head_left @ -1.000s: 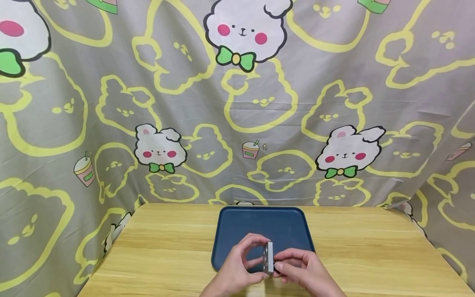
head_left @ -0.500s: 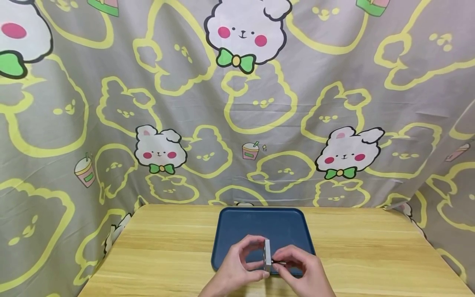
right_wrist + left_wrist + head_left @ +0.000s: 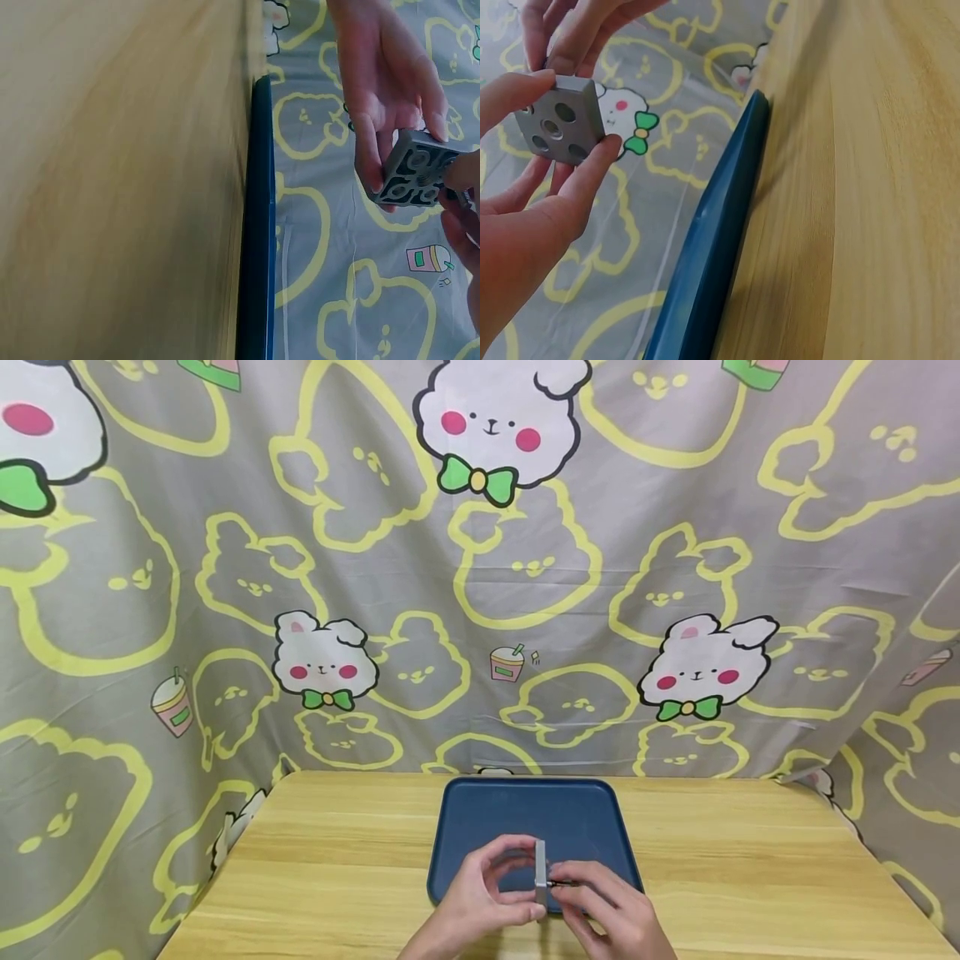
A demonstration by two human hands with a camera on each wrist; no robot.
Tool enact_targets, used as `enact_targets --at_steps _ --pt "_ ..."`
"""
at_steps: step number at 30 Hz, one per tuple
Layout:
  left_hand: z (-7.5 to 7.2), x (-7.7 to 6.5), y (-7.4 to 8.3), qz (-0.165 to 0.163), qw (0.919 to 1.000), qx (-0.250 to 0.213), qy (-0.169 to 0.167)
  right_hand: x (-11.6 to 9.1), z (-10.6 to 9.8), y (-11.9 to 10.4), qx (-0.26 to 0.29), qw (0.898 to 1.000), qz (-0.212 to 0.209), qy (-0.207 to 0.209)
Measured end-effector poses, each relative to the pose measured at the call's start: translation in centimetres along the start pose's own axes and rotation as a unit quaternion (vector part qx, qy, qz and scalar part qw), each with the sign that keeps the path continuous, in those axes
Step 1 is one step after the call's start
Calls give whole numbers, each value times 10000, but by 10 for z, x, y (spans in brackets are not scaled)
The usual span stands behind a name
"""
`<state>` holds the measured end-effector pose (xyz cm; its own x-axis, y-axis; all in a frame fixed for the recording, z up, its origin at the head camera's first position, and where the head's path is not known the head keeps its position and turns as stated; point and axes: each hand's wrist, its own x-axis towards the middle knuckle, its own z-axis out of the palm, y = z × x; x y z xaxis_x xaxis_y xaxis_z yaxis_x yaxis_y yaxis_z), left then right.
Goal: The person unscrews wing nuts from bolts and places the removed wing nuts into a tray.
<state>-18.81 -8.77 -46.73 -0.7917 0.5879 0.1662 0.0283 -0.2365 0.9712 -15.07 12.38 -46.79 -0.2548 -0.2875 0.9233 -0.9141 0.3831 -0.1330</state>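
My left hand (image 3: pixel 476 893) grips a grey square block (image 3: pixel 541 875) by its edges, thumb on one side and fingers on the opposite one. The block stands upright above the front of the tray, edge-on in the head view. Round holes show on its left face in the left wrist view; ring-shaped recesses mark the other face (image 3: pixel 405 180) in the right wrist view. At that recessed face, my right hand (image 3: pixel 618 910) pinches a thin dark screw-like piece (image 3: pixel 557 883) pointing at the block. The right fingers hide most of this piece.
A dark blue tray (image 3: pixel 525 802) with a raised rim lies on the wooden table (image 3: pixel 337 843), beneath and behind both hands. Grey cloth (image 3: pixel 420 568) with cartoon bears surrounds the table at the back and sides.
The block has turned slightly until edge-on in the head view. The right hand's fingers have shifted along the dark piece and now lie straighter; the left hand has hardly moved.
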Motion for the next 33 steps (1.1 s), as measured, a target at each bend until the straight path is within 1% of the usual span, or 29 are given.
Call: enact_targets --at_steps 2,5,7,11,13,14,15,16,17,18,19,20,21,22,23,24,25,26,27,29,31,33 --pt "0 0 0 -13 10000 -46 -10 3 0 -1 -124 9998 -157 28" --pt "0 0 1 -46 10000 -77 3 5 0 -3 -281 9994 -190 25" --pt "0 -1 2 -74 9999 -101 22 4 0 -3 -307 9994 -138 12" --pt "0 -1 3 -90 9999 -120 82 2 -1 -2 -82 9999 112 -31" --pt "-1 0 3 -68 9998 -97 128 3 -3 -2 188 9989 417 -73" --pt "-1 0 3 -45 9999 -74 144 3 -5 -3 331 9972 657 -95" --pt "-2 0 3 -18 9999 -45 156 4 -6 -5 397 9945 959 -124" --pt "-2 0 3 7 9999 -20 167 5 -8 -7 485 9893 1363 -164" --pt "-2 0 2 41 9999 15 166 6 -9 -9 667 9806 1833 -198" --pt "-3 0 2 79 9998 60 158 8 -11 -11 819 9662 2429 -255" --pt "-3 0 2 123 9998 107 143 9 -12 -12 977 9465 3059 -318" --pt "-3 1 2 167 9996 170 130 11 -14 -12 1167 9199 3724 -393" --pt "-2 1 2 217 9994 248 109 13 -15 -12 1388 8883 4351 -474" --pt "-2 1 1 263 9991 312 84 14 -16 -11 1673 8545 4890 -523" --pt "-2 1 1 315 9987 388 61 15 -17 -10 1983 8215 5315 -576" --pt "-1 1 1 366 9982 466 44 15 -18 -7 2233 7929 5629 -670" --pt "-1 1 0 411 9978 521 25 14 -19 -5 2492 7696 5827 -779" --pt "0 1 0 457 9973 571 4 14 -19 -2 2733 7518 5936 -883" --pt "0 1 0 496 9969 611 -8 12 -20 0 2967 7388 5971 -983" --pt "1 1 -1 549 9963 661 -19 10 -21 3 3328 7180 6005 -1147" --pt "2 1 -1 574 9959 693 -46 8 -22 5 3534 7016 6066 -1224" --pt "3 1 -1 592 9955 741 -78 7 -23 7 3668 6902 6112 -1244"
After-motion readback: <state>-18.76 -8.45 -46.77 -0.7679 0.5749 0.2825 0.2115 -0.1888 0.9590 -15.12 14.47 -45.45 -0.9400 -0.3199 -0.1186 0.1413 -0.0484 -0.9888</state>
